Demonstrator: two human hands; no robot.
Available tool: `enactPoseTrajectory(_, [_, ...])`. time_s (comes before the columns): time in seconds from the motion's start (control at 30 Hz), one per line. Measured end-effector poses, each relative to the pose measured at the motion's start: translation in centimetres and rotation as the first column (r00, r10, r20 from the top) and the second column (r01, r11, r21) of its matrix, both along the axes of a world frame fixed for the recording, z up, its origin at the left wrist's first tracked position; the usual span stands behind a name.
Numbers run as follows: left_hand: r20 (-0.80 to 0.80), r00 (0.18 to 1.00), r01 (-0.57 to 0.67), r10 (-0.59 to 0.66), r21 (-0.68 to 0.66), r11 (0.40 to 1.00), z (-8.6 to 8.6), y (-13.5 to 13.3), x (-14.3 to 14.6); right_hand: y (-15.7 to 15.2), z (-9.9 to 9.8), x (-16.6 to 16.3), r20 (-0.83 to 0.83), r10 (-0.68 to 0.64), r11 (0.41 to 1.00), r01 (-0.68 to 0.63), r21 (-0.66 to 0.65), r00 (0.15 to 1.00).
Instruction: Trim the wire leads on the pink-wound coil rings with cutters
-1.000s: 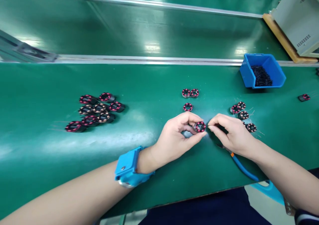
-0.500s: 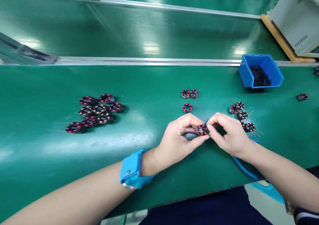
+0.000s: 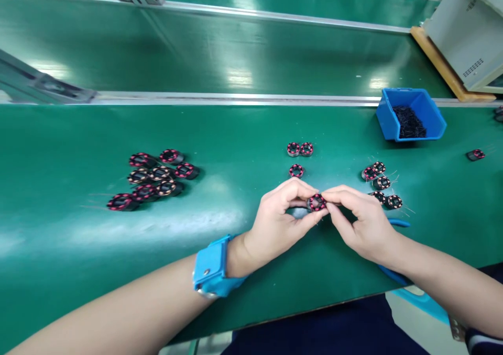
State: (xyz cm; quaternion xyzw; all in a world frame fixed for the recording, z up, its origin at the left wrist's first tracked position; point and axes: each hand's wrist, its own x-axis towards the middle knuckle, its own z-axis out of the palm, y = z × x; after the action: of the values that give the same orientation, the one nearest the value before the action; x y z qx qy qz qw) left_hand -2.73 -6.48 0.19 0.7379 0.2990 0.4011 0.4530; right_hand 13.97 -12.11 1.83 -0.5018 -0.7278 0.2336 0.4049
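On the left hand (image 3: 275, 221) we see the thumb and forefinger curved apart by just the width of the black ring-shaped part (image 3: 310, 203) they grip, its pink-dotted face turned up toward us in front of the body, over the near part of the table (image 3: 251, 302). A blue wristband (image 3: 210, 268) circles that wrist. On the right hand (image 3: 365, 221) we find thumb and forefinger almost together at the right edge of the same part; whether a fine wire lies between them we cannot tell. Across the green table, we first meet a cluster of eight such rings (image 3: 146, 191), some dotted pink, some copper, with thin wires trailing left. Next come a pair of pink-dotted rings (image 3: 300, 149) side by side, and a single ring (image 3: 291, 171) nearer us, just beyond the left hand. Past the right fingers we see a group of five rings (image 3: 381, 183) with loose wires, blue handles (image 3: 400, 222) partly hidden under the right hand and forearm, a blue bin (image 3: 435, 119) of dark slender pieces (image 3: 411, 123), and a lone ring (image 3: 475, 155). Behind, we see a metal bracket (image 3: 63, 89), a long rail (image 3: 236, 99), and a pale boxy machine (image 3: 463, 35) on a wooden board (image 3: 444, 59).
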Motion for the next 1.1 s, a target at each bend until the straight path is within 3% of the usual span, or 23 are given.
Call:
enactPoseTrajectory(0.1, [-0.116,0.993,0.005,0.02,0.217,0.976,-0.1,0.6,0.1,0.4,0.5,0.5,0.066,0.038,0.999,-0.039,0.007,0.997])
enactPoseTrajectory(0.17, [-0.278,0.957,0.03,0.088,0.395,0.918,0.0,1.2,0.1,1.8,1.2,2.5,0.162,-0.043,0.997,0.031,0.073,0.986])
enactPoseTrajectory(0.2, [-0.365,0.919,0.045,0.148,0.469,0.882,0.1,1.5,0.1,2.9,1.7,4.1,0.209,-0.146,0.984,0.12,0.135,0.967])
enactPoseTrajectory(0.3, [-0.517,0.776,0.047,0.36,0.617,0.786,0.6,2.3,0.2,7.1,2.9,10.0,0.354,-0.494,0.869,0.438,0.231,0.794])
enactPoseTrajectory(0.37, [-0.527,0.737,0.051,0.423,0.668,0.742,1.1,2.6,0.7,9.8,3.2,13.6,0.56,-0.55,0.791,0.601,0.113,0.62])
enactPoseTrajectory(0.4, [-0.528,0.74,0.068,0.417,0.676,0.734,1.3,2.7,1.2,10.9,3.2,14.8,0.597,-0.541,0.772,0.631,0.074,0.592])
enactPoseTrajectory(0.47, [-0.544,0.77,0.133,0.333,0.647,0.751,1.7,2.8,2.8,12.5,3.0,16.2,0.657,-0.503,0.744,0.669,-0.002,0.562])
enactPoseTrajectory(0.57, [-0.598,0.79,0.241,0.14,0.512,0.825,1.8,2.9,6.5,13.6,2.8,16.1,0.706,-0.464,0.72,0.692,-0.053,0.536])
enactPoseTrajectory(0.73, [-0.558,0.829,0.227,-0.039,0.272,0.935,0.9,3.5,11.1,13.6,2.7,15.7,0.72,-0.459,0.722,0.691,-0.04,0.52])
enactPoseTrajectory(0.83, [-0.511,0.858,0.204,-0.048,0.254,0.945,0.4,3.6,10.8,13.4,2.4,16.2,0.692,-0.493,0.725,0.688,-0.009,0.528])
enactPoseTrajectory(0.93, [-0.55,0.835,0.198,-0.029,0.251,0.947,0.7,3.4,8.5,13.2,1.9,16.6,0.66,-0.53,0.733,0.679,0.041,0.532])
enactPoseTrajectory(1.1, [-0.623,0.76,0.378,-0.188,0.187,0.907,1.9,3.1,5.0,13.5,1.1,16.9,0.605,-0.59,0.733,0.669,0.124,0.535])
